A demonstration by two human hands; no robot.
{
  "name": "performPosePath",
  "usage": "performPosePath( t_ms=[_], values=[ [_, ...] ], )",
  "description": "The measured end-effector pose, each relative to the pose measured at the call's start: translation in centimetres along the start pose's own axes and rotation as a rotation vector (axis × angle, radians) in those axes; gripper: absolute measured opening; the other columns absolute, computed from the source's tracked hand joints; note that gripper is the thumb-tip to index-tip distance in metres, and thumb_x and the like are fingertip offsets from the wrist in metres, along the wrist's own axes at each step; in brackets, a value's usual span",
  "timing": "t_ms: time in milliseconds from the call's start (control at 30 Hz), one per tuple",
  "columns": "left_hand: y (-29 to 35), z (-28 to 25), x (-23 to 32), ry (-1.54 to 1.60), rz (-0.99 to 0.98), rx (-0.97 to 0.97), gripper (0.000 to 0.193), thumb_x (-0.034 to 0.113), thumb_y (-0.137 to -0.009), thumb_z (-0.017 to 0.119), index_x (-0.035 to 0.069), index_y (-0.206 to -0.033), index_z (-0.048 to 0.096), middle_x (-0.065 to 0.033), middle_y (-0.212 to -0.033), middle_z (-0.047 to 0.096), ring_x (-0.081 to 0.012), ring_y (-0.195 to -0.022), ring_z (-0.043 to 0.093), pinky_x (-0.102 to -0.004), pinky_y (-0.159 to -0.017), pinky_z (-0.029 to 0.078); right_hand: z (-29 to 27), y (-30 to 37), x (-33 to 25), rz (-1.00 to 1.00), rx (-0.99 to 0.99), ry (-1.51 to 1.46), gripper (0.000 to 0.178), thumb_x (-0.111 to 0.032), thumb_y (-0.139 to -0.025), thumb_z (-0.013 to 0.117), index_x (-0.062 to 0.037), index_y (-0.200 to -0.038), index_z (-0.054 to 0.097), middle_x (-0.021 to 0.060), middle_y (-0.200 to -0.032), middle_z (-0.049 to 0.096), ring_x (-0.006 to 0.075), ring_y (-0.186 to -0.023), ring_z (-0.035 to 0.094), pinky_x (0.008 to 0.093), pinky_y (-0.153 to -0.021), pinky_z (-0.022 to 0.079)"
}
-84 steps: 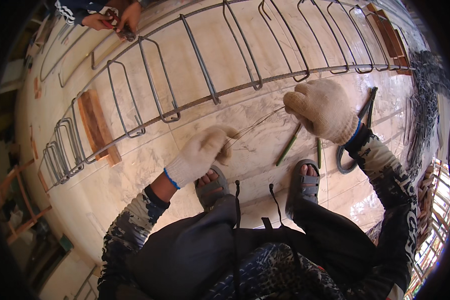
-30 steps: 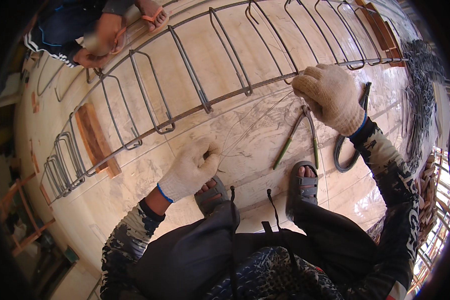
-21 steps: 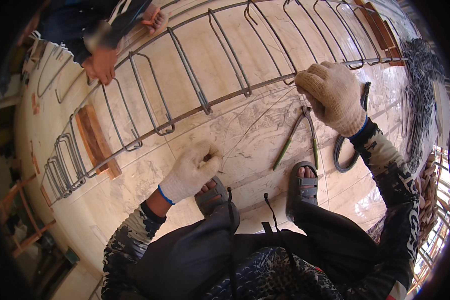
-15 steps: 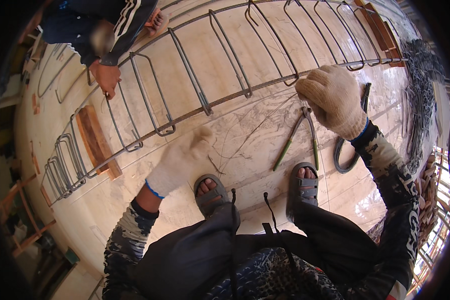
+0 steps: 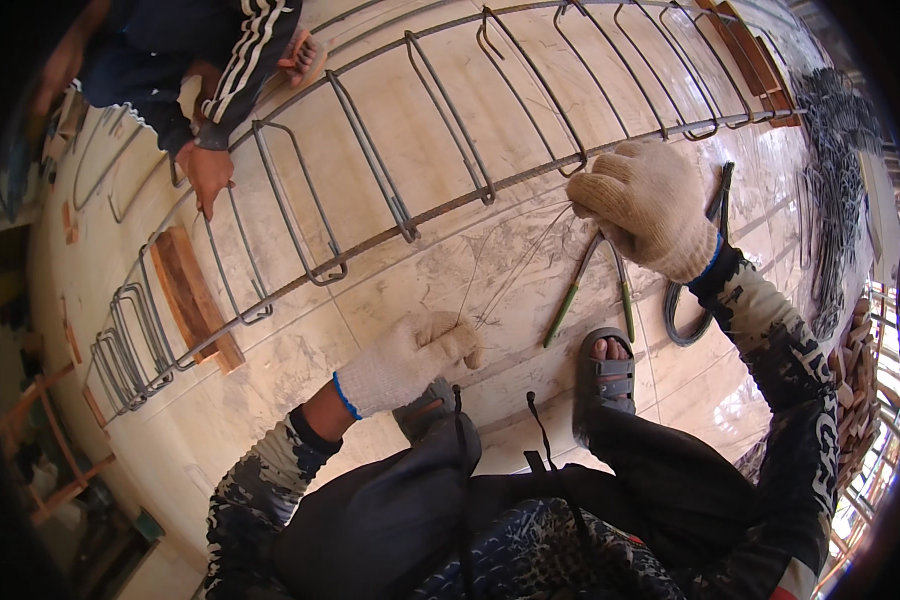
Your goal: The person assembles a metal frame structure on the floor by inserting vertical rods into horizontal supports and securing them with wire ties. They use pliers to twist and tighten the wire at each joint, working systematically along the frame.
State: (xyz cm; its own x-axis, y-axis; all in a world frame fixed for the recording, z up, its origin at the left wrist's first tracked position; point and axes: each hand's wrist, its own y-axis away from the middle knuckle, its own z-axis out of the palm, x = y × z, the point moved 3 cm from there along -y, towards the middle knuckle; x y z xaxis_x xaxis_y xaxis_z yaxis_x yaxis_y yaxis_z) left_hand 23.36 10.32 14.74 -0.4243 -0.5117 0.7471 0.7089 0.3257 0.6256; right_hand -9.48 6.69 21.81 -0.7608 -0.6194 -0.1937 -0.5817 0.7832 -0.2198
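Both my hands wear cream knitted gloves. My right hand (image 5: 645, 208) is closed on one end of several thin tie wires (image 5: 528, 255), just on my side of the near long bar of a steel rebar cage (image 5: 440, 208). The wires slant down left to my left hand (image 5: 415, 358), whose curled fingers close on their other ends above my left sandal. Green-handled nippers (image 5: 562, 312) lie on the floor, their head hidden under my right hand. A dark wire coil (image 5: 676, 318) rests right of them, partly behind my right wrist.
A co-worker's hand (image 5: 208, 178) touches a stirrup at the cage's left part. Wood blocks (image 5: 192, 300) lie under the cage's left end, and more wood (image 5: 745, 50) under its right. A heap of dark steel pieces (image 5: 832, 170) lies at far right, near stacked wood offcuts (image 5: 850, 365).
My left hand has moved right and down to the wires and closed on their ends. The right hand has shifted slightly left, still holding them. The co-worker's hand has moved slightly down.
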Motion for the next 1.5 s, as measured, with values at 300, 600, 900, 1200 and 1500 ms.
performPosePath(
  t_ms=[300, 600, 900, 1200, 1500],
  values=[
    [0.5, -0.7, -2.9, 0.027, -0.069, 0.192, 0.045, 0.050, -0.121, 0.057, 0.007, -0.108, 0.066, 0.0001, -0.093, 0.064, -0.0150, -0.077, 0.074, -0.0293, -0.066, 0.059, -0.6, 0.1, 2.2, -0.028, -0.004, -0.025, 0.017, -0.011, -0.089, 0.085, -0.0148, -0.105, 0.078, 0.0027, -0.097, 0.073, 0.0309, -0.100, 0.073, 0.0465, -0.087, 0.059],
    [0.6, -0.1, -2.9, 0.139, -0.087, 0.296, 0.044, 0.046, -0.121, 0.052, 0.010, -0.098, 0.062, 0.0031, -0.077, 0.056, -0.0161, -0.074, 0.074, -0.0323, -0.065, 0.061, -1.0, 0.6, 1.7, 0.232, 0.318, -0.051, 0.079, -0.030, -0.080, 0.100, -0.0122, -0.151, 0.071, 0.0146, -0.155, 0.068, 0.0390, -0.148, 0.060, 0.0536, -0.123, 0.050],
    [-0.6, 1.4, -2.3, 0.011, 0.027, 0.232, 0.043, 0.044, -0.121, 0.058, 0.008, -0.100, 0.069, 0.0076, -0.080, 0.053, -0.0059, -0.068, 0.047, -0.0297, -0.058, 0.042, 6.2, -1.1, -10.5, -0.169, 0.002, -0.027, 0.037, -0.034, -0.091, 0.078, -0.0143, -0.123, 0.081, 0.0091, -0.126, 0.079, 0.0311, -0.126, 0.074, 0.0550, -0.116, 0.053],
    [-0.2, 2.8, -3.4, -0.433, 0.177, 0.292, 0.041, 0.038, -0.113, 0.067, 0.003, -0.094, 0.078, -0.0263, -0.078, 0.067, -0.0382, -0.071, 0.072, -0.0462, -0.066, 0.055, 7.7, 1.5, -9.0, -0.131, -0.403, -0.304, 0.012, -0.023, -0.095, 0.071, -0.0178, -0.105, 0.076, 0.0062, -0.087, 0.075, 0.0335, -0.083, 0.079, 0.0509, -0.065, 0.059],
    [-1.1, -0.8, -6.6, -0.342, 0.108, 0.223, 0.043, 0.040, -0.117, 0.064, 0.002, -0.103, 0.079, -0.0088, -0.074, 0.073, -0.0179, -0.067, 0.071, -0.0364, -0.063, 0.057, 8.2, 6.3, -5.8, 0.207, -0.189, -0.481, 0.008, -0.022, -0.094, 0.076, -0.0185, -0.101, 0.073, 0.0073, -0.084, 0.073, 0.0373, -0.078, 0.075, 0.0524, -0.067, 0.058]
  ],
)
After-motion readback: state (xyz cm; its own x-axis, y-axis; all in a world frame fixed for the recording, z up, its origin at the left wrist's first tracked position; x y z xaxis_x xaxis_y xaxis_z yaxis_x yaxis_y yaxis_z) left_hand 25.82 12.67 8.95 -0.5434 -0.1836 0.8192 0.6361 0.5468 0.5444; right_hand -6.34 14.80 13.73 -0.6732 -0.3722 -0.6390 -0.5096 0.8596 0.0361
